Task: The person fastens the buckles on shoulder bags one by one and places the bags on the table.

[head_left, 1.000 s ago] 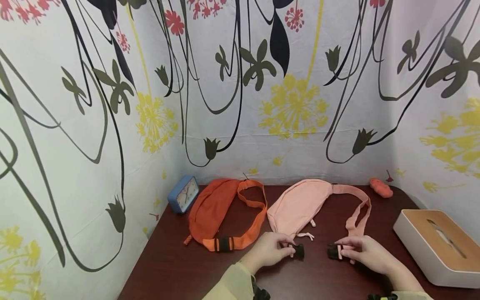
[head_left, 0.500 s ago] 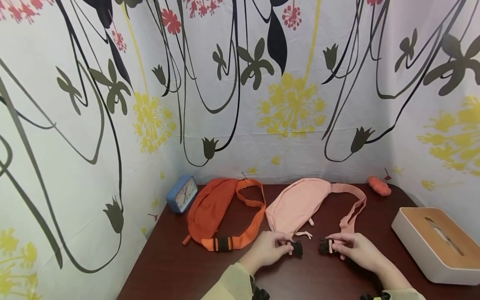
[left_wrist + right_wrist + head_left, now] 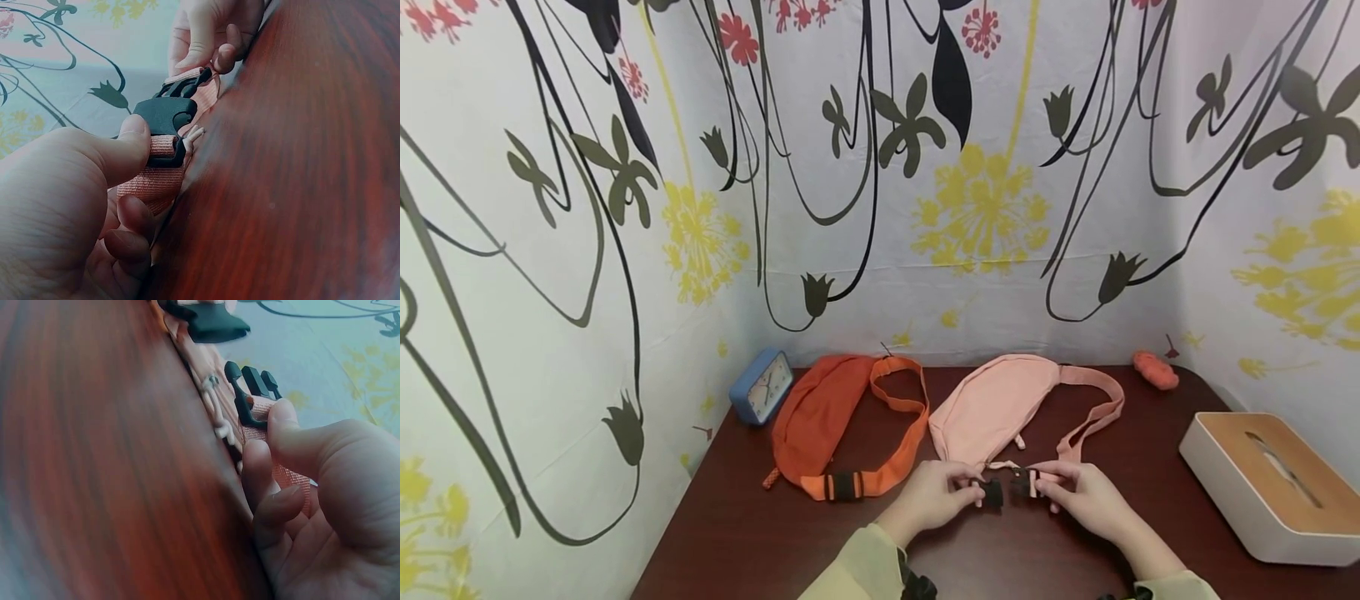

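Note:
A pink waist bag (image 3: pixel 992 408) lies on the dark wood table, its strap (image 3: pixel 1093 382) curving round on the right. My left hand (image 3: pixel 934 498) pinches the black socket half of its buckle (image 3: pixel 165 115), with pink webbing threaded through it. Between the thumb and fingers of my right hand (image 3: pixel 1088 498) is the pronged buckle half (image 3: pixel 253 394), its prongs pointing at the socket. In the head view a small gap separates the two halves. The pink zipper cord (image 3: pixel 219 415) hangs beside the bag.
To the left lies an orange waist bag (image 3: pixel 820 408) with its buckle (image 3: pixel 844 486) fastened. A blue clock (image 3: pixel 762 386) stands at the back left. On the right are a white tissue box (image 3: pixel 1247 500) with a wooden top and a coral-coloured bundle (image 3: pixel 1155 371).
My right hand has moved left with the pronged buckle half, narrowing the gap to the socket half. My left hand has hardly moved. The pink strap has been drawn left too.

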A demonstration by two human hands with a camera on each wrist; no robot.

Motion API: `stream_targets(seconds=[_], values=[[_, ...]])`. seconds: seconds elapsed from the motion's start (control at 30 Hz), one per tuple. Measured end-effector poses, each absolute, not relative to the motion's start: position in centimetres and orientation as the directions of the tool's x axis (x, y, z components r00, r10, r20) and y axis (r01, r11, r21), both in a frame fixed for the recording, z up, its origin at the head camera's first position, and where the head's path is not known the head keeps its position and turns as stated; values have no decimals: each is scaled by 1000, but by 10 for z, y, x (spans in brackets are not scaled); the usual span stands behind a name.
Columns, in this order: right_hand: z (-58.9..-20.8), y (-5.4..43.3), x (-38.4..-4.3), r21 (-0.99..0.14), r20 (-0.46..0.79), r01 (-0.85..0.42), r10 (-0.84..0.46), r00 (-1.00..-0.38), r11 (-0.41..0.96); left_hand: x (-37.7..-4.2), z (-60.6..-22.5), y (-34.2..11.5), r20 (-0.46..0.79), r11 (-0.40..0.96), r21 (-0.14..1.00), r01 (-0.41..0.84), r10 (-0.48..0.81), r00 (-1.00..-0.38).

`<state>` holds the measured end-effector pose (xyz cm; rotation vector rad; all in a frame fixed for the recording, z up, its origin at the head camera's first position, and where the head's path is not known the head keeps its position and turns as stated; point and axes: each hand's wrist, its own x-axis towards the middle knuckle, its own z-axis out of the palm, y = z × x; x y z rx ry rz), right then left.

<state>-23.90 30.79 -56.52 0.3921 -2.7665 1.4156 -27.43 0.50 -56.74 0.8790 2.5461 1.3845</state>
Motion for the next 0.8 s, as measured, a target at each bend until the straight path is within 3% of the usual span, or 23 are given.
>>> stream_targets(seconds=[0.4, 0.8], values=[[-570, 288, -239, -773, 251, -335, -226, -941, 539, -274, -567, 4, 166, 408, 807, 426, 536, -828], [-570, 286, -238, -775, 229, -314, -219, -948, 549, -270, -564, 5, 142, 384, 842, 380, 522, -841]])
